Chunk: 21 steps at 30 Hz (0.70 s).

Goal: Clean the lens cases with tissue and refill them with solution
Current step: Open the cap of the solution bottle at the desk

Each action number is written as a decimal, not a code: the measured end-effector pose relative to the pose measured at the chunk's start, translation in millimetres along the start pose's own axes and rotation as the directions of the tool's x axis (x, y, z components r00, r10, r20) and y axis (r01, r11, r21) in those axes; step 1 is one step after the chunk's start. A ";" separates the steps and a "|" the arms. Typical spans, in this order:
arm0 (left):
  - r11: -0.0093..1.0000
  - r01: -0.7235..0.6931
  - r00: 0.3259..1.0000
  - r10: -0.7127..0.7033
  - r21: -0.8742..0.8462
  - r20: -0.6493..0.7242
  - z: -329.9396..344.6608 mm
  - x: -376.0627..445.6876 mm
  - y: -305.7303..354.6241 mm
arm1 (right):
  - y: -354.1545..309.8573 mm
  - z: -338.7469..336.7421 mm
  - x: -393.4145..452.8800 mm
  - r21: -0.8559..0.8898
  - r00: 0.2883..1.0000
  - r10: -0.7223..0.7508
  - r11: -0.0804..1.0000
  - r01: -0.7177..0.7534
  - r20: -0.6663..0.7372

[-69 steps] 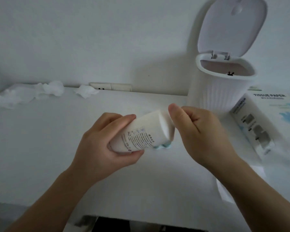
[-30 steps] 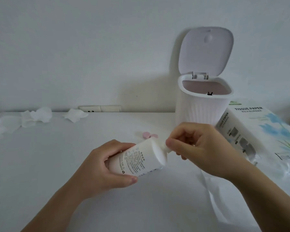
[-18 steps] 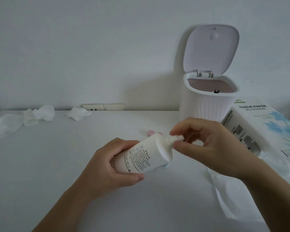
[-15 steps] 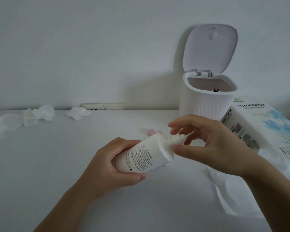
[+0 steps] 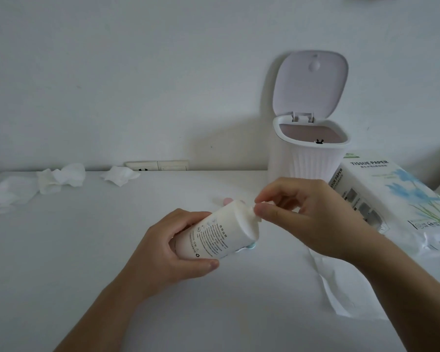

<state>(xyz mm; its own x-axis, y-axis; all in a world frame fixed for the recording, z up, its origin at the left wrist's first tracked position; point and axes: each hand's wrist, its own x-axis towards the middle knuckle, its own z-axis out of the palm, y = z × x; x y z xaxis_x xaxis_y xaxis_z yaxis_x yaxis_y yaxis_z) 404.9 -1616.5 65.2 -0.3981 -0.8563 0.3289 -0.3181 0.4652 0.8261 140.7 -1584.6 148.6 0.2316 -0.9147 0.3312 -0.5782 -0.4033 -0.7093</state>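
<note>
From the head view you have one solution bottle (image 5: 217, 231), held tilted above the middle of the bench (image 5: 61, 262) with its nozzle toward the right. Your left hand (image 5: 168, 252) wraps its grip around the bottle's lower body, thumb under the label. Your right hand (image 5: 308, 217) pinches the small white cap (image 5: 255, 209) at the nozzle between thumb and forefinger.

Two lens case pieces show: a pink one (image 5: 228, 200) just behind the bottle's shoulder and a pale blue one (image 5: 249, 246) peeking from beneath it; both are mostly hidden.

Three crumpled tissues (image 5: 61, 177) lie along the far left edge, and one flat tissue sheet (image 5: 341, 283) lies under your right forearm.

The bench is plain white against a white wall, with a double wall socket (image 5: 158, 165) at its back edge.

One white ribbed bin (image 5: 308, 158) stands at the far right, its lid raised; what is inside cannot be seen. One tissue paper pack (image 5: 396, 201) lies beside it.
</note>
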 end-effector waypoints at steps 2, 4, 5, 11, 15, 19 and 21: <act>1.000 0.002 1.000 -0.002 -0.012 -0.005 -2.7 -0.6 -0.1 | -0.9 0.6 -0.1 -0.031 0.998 -0.062 0.998 0.061 -0.019; 0.999 0.010 1.000 -0.011 -0.046 -0.023 -6.1 -0.9 -0.6 | 1.8 -3.3 0.1 -0.014 0.993 -0.091 0.996 0.090 -0.081; 0.998 0.015 0.999 -0.018 -0.066 -0.043 -8.1 -0.6 -1.2 | 5.4 -6.2 0.4 0.004 0.990 -0.080 0.997 0.081 -0.118; 0.983 0.071 0.975 -0.104 -0.172 -0.195 -25.2 15.2 -8.8 | 55.5 -11.5 1.3 -0.019 0.962 0.117 0.992 -0.126 -0.246; 0.948 0.140 0.928 -0.227 -0.287 -0.295 -35.7 33.8 -24.5 | 87.1 -2.0 3.5 -0.232 0.963 0.166 0.949 -0.215 -0.213; 0.946 0.187 0.890 -0.278 -0.265 -0.363 -40.4 50.5 -35.8 | 113.2 5.7 7.0 -0.336 0.958 0.213 0.903 -0.269 -0.194; 0.947 0.202 0.875 -0.289 -0.250 -0.388 -41.2 56.9 -41.6 | 124.2 8.6 7.8 -0.366 0.955 0.240 0.884 -0.289 -0.175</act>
<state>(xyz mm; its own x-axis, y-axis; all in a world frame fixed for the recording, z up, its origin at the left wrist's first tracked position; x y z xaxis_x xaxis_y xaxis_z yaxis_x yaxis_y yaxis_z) 431.0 -1693.9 68.4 0.0769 -0.9710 0.2265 -0.1667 0.2115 0.9631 77.4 -1642.1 57.8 -0.0544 -0.9653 0.2554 -0.8649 -0.0823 -0.4952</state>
